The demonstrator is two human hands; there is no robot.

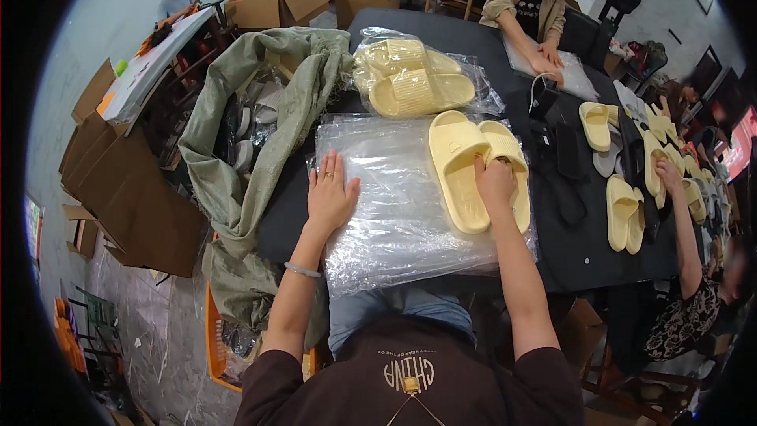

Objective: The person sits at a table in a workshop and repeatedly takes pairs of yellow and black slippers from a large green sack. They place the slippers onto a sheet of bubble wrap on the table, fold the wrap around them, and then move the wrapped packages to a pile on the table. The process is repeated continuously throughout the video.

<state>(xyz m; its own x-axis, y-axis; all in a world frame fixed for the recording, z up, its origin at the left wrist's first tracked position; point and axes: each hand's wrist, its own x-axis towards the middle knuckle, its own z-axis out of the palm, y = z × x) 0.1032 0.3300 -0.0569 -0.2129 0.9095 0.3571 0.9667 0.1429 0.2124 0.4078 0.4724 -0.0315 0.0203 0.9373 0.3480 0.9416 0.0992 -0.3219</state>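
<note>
A stack of clear plastic bags [386,205] lies on the dark table [568,252] in front of me. My left hand [330,193] rests flat on the stack's left side, fingers spread. On the right side of the stack lies a pair of pale yellow slippers [461,170], side by side. My right hand [495,181] grips them where the two meet, fingers curled over the right slipper's strap. Behind them sit more yellow slippers in clear bags [410,79].
A green woven sack [260,118] with dark and white footwear hangs off the table's left edge. Loose yellow slippers [623,213] lie at the right, where another person's hand [669,176] reaches. A person in a tan jacket [524,0] works across the table. Cardboard boxes [284,4] stand behind.
</note>
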